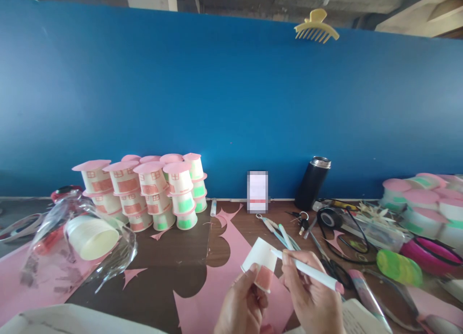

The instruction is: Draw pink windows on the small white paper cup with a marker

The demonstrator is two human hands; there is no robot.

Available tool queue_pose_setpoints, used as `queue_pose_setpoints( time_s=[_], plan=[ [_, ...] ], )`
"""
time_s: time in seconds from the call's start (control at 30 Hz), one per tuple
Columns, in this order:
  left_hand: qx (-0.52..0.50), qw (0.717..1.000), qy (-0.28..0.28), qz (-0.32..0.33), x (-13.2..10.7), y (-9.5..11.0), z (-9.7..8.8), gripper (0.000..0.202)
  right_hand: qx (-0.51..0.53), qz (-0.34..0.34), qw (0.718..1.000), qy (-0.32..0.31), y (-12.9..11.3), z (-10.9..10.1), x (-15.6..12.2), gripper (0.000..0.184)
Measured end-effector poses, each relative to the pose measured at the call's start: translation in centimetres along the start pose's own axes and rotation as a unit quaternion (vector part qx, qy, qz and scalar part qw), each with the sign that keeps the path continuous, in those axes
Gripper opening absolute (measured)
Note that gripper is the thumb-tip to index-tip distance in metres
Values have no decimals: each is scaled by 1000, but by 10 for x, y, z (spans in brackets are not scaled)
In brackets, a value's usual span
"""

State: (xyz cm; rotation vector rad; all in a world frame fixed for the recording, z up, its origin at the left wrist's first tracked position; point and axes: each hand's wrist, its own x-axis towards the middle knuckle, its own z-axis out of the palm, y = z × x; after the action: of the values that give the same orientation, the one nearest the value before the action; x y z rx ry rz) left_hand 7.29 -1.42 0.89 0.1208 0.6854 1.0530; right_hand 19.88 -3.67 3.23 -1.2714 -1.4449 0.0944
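Observation:
My left hand (pixel 243 302) is closed around a white paper cup (pixel 258 258), tilted, with a reddish coloured patch on its side. In my right hand (pixel 313 295) is a white marker pen (pixel 314 272) with a pink end, gripped like a pencil. Its tip is at the cup's side, near the edge; whether it touches is hard to tell. Below both hands lies a pink paper sheet (pixel 220 290) with curved cut-outs. To the left, decorated paper cups (pixel 150 182) stand stacked with pink paper discs on top, bearing red or green patches and some drawn windows.
A plastic sleeve holding cups (pixel 92 237) lies at left. A black flask (pixel 313 183) leans near the blue partition (pixel 231 93), beside a blurred upright card (pixel 257 192). Keys, scissors, cables, a green roll (pixel 399 268) and more decorated cups (pixel 421 213) crowd the right.

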Motion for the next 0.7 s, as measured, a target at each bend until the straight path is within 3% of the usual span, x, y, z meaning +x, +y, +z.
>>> queue_pose_setpoints(
  time_s=[0.17,0.7],
  plan=[
    [3,1000,15,6,1,-2,0,22,-4,4,1000,0,4,1,-2,6],
    [-1,1000,-15,18,4,-6,-6,18,0,13,1000,-5,2,2,-1,7]
  ],
)
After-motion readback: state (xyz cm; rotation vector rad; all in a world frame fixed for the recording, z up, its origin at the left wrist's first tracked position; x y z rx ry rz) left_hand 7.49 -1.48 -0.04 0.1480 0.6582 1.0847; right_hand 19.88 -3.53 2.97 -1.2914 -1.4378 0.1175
